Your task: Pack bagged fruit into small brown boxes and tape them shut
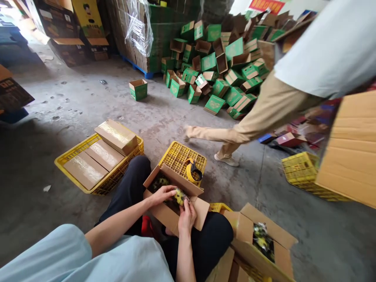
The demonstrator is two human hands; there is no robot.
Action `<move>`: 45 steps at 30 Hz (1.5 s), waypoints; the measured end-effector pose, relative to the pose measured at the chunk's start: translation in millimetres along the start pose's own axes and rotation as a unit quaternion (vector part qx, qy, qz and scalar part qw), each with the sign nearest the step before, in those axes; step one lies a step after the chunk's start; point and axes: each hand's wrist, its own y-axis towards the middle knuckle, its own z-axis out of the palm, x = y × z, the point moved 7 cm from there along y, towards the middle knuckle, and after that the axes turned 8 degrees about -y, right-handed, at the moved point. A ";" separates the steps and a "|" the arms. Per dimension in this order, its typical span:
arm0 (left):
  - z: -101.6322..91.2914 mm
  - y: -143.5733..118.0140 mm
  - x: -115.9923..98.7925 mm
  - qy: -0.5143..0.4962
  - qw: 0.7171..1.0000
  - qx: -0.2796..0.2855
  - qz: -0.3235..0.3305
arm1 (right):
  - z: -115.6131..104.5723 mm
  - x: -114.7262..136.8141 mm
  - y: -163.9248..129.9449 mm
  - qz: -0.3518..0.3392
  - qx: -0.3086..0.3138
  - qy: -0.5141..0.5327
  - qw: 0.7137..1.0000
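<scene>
A small yellow-and-black packet in shiny wrapping is held between my two hands. My left hand grips its left end, and my right hand pinches the right end from below. Both hands are over an open cardboard box between my knees, its flaps spread. Inside its left part lie similar dark wrapped packets. Just beyond the box, a yellow-and-black tape dispenser rests on an upturned yellow crate.
Left stands a yellow crate with taped cartons. At lower right, an open carton holds more packets. A person strides past at right. Green boxes are heaped behind, near a wrapped pallet stack.
</scene>
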 end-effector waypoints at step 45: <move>-6.4 -4.9 -5.2 -0.101 0.991 -0.087 -0.011 | 22.8 23.1 -21.4 -0.006 0.095 -0.226 0.969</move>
